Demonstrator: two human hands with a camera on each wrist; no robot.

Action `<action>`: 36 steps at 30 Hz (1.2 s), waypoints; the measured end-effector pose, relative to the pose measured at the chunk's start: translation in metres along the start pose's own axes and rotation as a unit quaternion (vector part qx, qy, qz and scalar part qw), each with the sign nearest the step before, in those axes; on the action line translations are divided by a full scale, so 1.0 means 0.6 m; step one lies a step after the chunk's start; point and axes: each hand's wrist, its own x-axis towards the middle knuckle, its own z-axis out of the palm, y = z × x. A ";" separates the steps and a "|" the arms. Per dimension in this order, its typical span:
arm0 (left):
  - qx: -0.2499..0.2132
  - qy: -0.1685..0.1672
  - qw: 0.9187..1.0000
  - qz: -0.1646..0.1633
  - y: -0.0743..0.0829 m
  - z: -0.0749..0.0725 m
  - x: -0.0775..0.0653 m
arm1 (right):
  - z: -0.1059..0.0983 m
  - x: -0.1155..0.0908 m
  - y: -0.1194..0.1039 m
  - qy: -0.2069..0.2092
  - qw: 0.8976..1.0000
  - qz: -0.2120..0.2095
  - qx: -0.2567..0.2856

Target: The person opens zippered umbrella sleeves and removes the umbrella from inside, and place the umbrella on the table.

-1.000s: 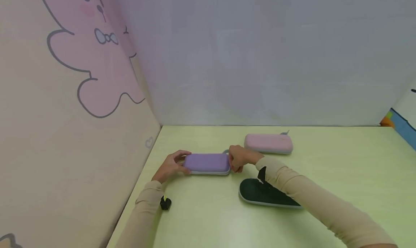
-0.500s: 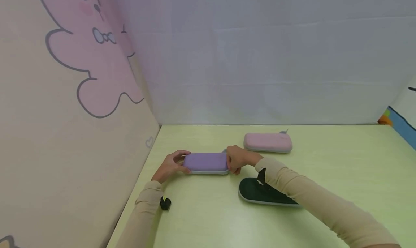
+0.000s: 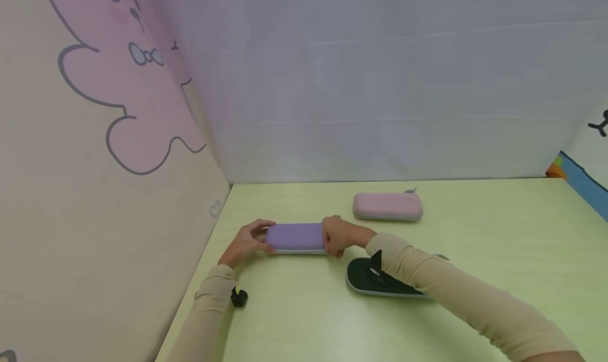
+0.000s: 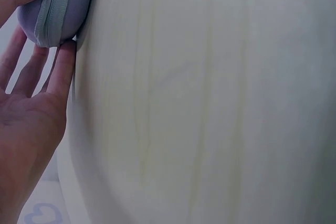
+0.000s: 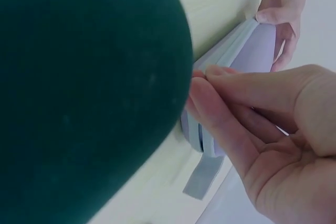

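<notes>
Pale green and plain, the table (image 3: 294,320) is carrying a purple case (image 3: 294,237). My left hand (image 3: 244,241) is holding its left end, grip bent partway with the thumb in front and fingers behind. My right hand (image 3: 341,234) is pinching tightly at the right end, fingertips closing on what is probably the zip pull, hidden by them. Farther back, a pink case (image 3: 388,206) is lying; nearer, my right sleeve (image 3: 427,269) is partly covering a dark green case (image 3: 359,274).

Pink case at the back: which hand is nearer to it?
Right. The right hand is at the near end of the purple case, just left and in front of the pink case; the left hand grips the far end.
</notes>
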 end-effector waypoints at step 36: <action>-0.023 -0.018 1.000 0.003 -0.004 -0.003 0.007 | 0.070 0.013 -0.037 0.197 0.963 -0.068 -0.173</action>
